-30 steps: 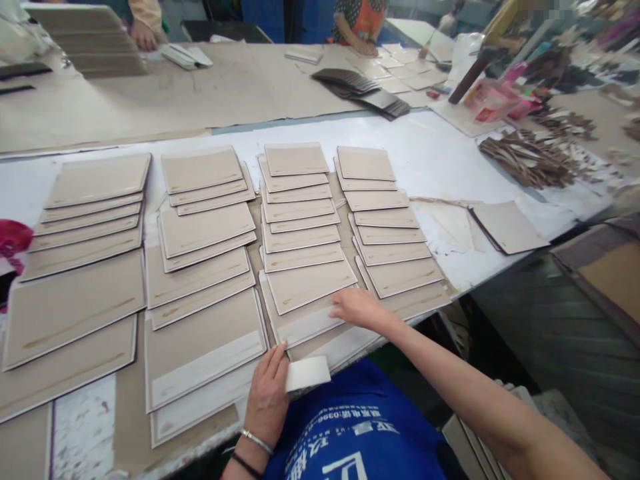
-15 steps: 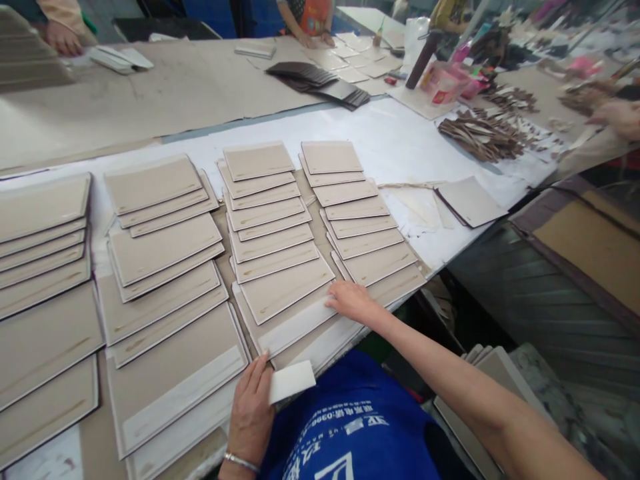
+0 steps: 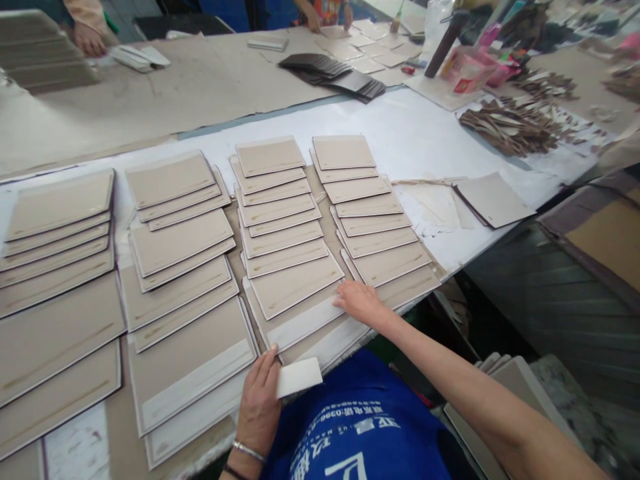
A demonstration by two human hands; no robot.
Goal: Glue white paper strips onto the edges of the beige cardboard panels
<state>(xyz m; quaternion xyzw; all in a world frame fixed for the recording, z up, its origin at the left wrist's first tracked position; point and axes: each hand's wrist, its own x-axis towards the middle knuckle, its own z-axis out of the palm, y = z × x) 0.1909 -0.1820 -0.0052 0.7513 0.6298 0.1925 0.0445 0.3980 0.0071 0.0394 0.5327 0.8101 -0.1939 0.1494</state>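
Several rows of overlapping grey-brown cardboard covers (image 3: 287, 220) lie on the white table (image 3: 415, 143) in front of me. My right hand (image 3: 361, 302) rests flat, fingers stretched out, on the white strip at the near edge of the front cover (image 3: 295, 287) in the third row. My left hand (image 3: 260, 400) lies near the table's front edge with its fingers closed on a small white pad (image 3: 299, 376), beside a large cover with a white strip (image 3: 193, 363).
A single grey cover (image 3: 495, 199) lies at the right. A pile of brown strips (image 3: 510, 127), dark covers (image 3: 333, 72) and pink containers (image 3: 470, 70) are at the back. Other people's hands (image 3: 90, 40) work at the far table. More boards (image 3: 480, 400) stand below right.
The view has shifted slightly. My right hand stays on the third row's front cover; my left hand keeps the white pad in about the same place.
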